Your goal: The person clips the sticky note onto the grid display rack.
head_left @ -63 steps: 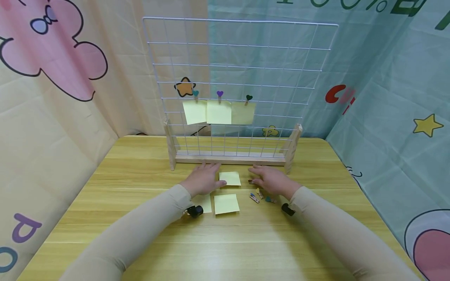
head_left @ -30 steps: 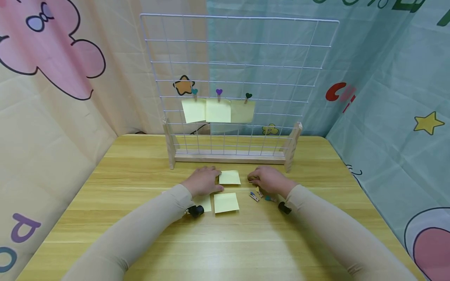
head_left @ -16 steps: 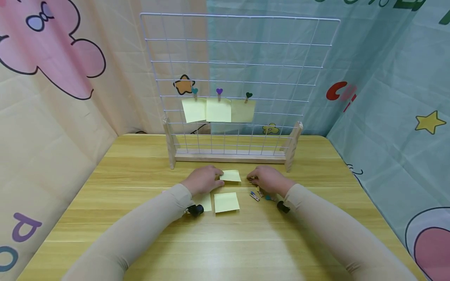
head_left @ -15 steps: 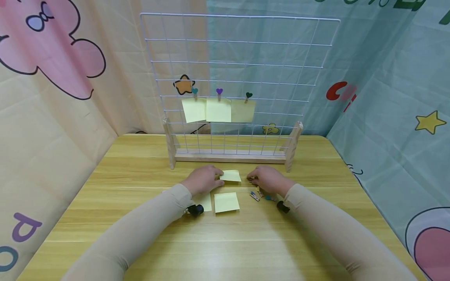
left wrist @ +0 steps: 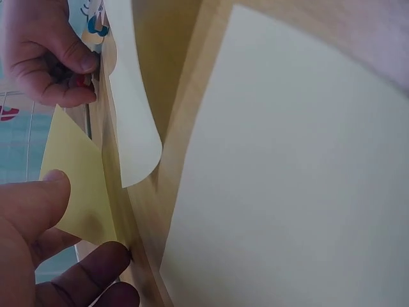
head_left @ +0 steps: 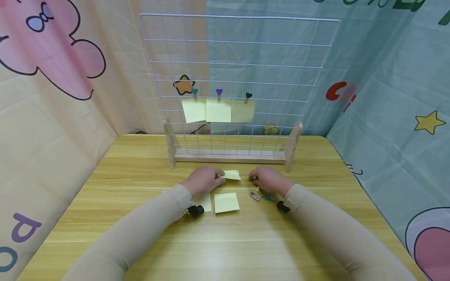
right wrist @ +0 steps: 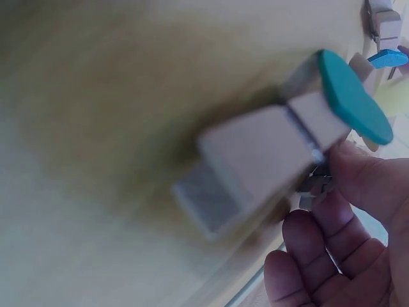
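My left hand (head_left: 204, 180) pinches the left edge of a pale yellow sticky note (head_left: 232, 175) between thumb and fingers; the left wrist view shows that note tilted up off the table. To the right, my right hand (head_left: 270, 180) has its fingertips drawn together on a small clothespin (left wrist: 83, 80), mostly hidden, with a bit of red showing. Near its wrist lie loose mini clothespins (head_left: 254, 196); a teal-hearted clothespin (right wrist: 255, 153) looms close in the right wrist view. Two more notes lie nearer me: one flat note (head_left: 226, 203) and another note (head_left: 204, 202) partly under my left forearm.
Behind my hands stands a white wire grid rack (head_left: 232, 157) on a wooden base. Three notes, among them the middle hanging note (head_left: 218, 111), hang there from heart-topped clothespins. Printed curtains (head_left: 386, 156) enclose the table (head_left: 225, 246) at the back and sides.
My left fingers have closed on the far note's edge and tilted it up, shifting it slightly right. My right fingers, spread at first, have curled in on a clothespin.
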### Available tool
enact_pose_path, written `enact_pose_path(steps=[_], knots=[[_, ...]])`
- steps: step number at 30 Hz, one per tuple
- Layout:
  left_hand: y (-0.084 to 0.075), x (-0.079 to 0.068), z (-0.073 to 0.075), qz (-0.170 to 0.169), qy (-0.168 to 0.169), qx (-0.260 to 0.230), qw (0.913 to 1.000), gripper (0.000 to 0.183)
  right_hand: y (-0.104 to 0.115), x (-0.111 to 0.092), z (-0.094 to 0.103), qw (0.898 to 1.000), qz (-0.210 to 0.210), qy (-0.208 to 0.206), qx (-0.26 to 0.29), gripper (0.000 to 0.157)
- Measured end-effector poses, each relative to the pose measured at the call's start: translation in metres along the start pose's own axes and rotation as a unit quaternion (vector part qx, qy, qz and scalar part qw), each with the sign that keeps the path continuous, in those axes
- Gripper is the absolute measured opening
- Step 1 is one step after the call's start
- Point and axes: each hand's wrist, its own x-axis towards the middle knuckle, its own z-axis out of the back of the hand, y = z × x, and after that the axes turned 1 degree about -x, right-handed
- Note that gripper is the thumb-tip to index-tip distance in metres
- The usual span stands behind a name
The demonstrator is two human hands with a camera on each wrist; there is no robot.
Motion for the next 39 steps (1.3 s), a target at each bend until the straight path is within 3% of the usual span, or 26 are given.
enact_pose_path(steps=[10,17,25,33,39], knots=[[-0.003,0.004,-0.003,-0.001,-0.006,-0.006,1.0,0.042,-0.004,0.002,0.001,0.999,-0.034,0.005,0.03,0.003],[-0.007,0.006,-0.004,-0.001,-0.011,-0.023,0.9997,0.04,-0.004,-0.002,0.006,0.997,-0.037,-0.031,0.065,0.024],[-0.011,0.005,-0.001,-0.003,-0.013,-0.026,0.9996,0.036,-0.005,-0.005,0.009,0.996,-0.023,-0.049,0.074,0.02],[-0.015,0.005,0.0,0.011,-0.042,-0.049,0.9979,0.03,-0.005,-0.008,0.014,0.987,-0.074,-0.068,0.127,0.021],[-0.016,0.008,-0.001,0.011,-0.081,-0.081,0.9934,0.025,-0.007,-0.012,0.018,0.982,-0.076,-0.095,0.141,0.022]])
